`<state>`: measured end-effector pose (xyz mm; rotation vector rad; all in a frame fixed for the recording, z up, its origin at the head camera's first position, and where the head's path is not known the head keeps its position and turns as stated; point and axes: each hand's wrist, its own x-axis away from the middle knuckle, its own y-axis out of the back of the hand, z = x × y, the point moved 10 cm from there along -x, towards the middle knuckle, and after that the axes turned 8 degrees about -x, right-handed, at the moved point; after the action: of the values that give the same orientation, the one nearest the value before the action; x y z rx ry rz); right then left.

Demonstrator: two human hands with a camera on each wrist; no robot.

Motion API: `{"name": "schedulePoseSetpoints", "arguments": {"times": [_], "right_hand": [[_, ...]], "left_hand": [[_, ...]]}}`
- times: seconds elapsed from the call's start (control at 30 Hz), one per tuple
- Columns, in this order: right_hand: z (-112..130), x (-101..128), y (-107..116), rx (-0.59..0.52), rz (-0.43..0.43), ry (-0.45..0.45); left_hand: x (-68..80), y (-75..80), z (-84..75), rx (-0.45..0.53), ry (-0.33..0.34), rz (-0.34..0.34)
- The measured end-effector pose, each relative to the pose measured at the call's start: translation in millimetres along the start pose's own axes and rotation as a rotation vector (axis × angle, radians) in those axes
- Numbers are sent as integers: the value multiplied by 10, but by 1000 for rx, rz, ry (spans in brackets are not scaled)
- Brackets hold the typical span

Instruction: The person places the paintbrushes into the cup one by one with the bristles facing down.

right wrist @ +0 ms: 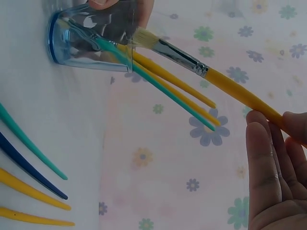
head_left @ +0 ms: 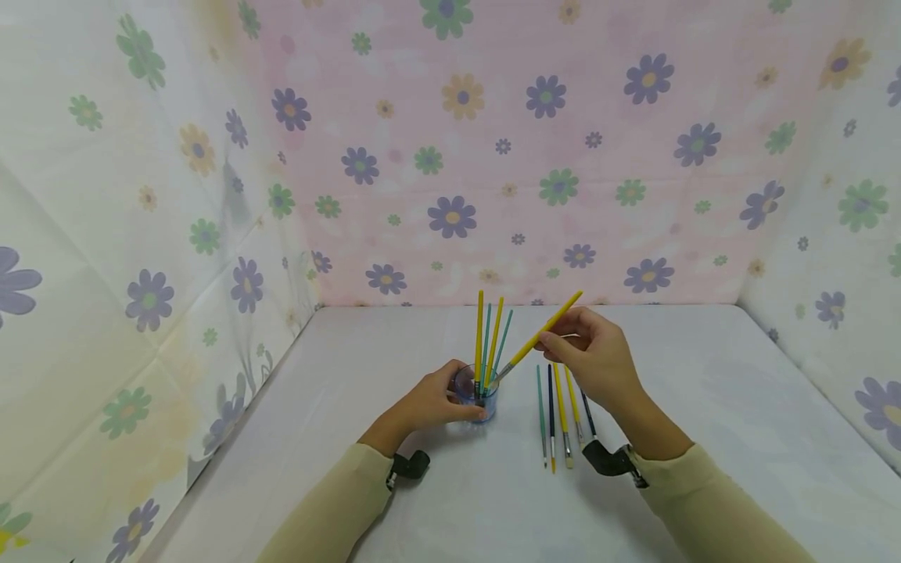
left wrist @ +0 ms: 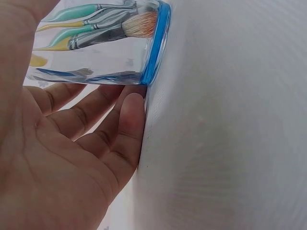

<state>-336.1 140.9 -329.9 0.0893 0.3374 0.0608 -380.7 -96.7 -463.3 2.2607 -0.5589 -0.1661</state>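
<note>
My left hand (head_left: 422, 403) holds a clear cup with a blue base (head_left: 490, 411) upright on the table, thumb on the near side and fingers round the far side. Several paintbrushes with yellow and teal handles lean in it, bristles down, as the left wrist view shows through the wall. Between thumb and fingertips, my right hand (head_left: 594, 356) pinches a yellow-handled paintbrush (right wrist: 235, 91) by its upper handle. This brush slants down to the left, its pale flat bristles (right wrist: 145, 38) right at the cup's rim.
Right of the cup, several brushes lie in a row on the white table (head_left: 450, 500), among them a teal one (head_left: 541, 414), a dark blue one (head_left: 551, 407) and a yellow one (head_left: 561, 403). Flowered cloth walls (head_left: 493, 172) stand at the back and both sides.
</note>
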Motion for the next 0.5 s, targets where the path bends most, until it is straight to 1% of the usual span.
{"name": "schedulePoseSetpoints", "arguments": {"times": [0.2, 0.43, 0.5], "right_hand": [[-53, 1, -65, -11, 29, 13], [-54, 2, -83, 10, 28, 18], [-34, 6, -82, 19, 25, 31]], "left_hand": [[-3, -8, 7, -7, 4, 1], [4, -2, -11, -13, 11, -3], [6, -3, -13, -15, 13, -4]]}}
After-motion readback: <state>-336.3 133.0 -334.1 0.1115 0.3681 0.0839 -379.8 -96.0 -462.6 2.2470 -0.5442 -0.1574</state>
